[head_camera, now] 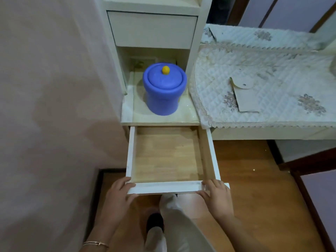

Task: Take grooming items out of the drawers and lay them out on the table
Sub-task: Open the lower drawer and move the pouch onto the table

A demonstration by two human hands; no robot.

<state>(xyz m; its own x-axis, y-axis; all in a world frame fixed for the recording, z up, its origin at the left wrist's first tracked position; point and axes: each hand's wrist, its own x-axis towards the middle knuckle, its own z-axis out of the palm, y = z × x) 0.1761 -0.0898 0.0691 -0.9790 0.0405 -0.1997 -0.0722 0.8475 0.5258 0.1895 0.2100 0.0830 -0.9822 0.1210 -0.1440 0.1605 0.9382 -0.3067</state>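
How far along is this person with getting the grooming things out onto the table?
Early on. Done: the lower drawer is pulled out, showing only bare wood. In hand: left hand and right hand grip its front. Left: the upper drawer is shut, and the quilted table shows just a beige pouch.

Blue jar [164, 91] with yellow knob [165, 70] — white drawer [164, 187], wood-toned inside — floral quilted cloth [263, 73].

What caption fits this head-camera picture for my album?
Open drawer gripped by left hand and right hand, nothing visible inside; blue jar on shelf above.
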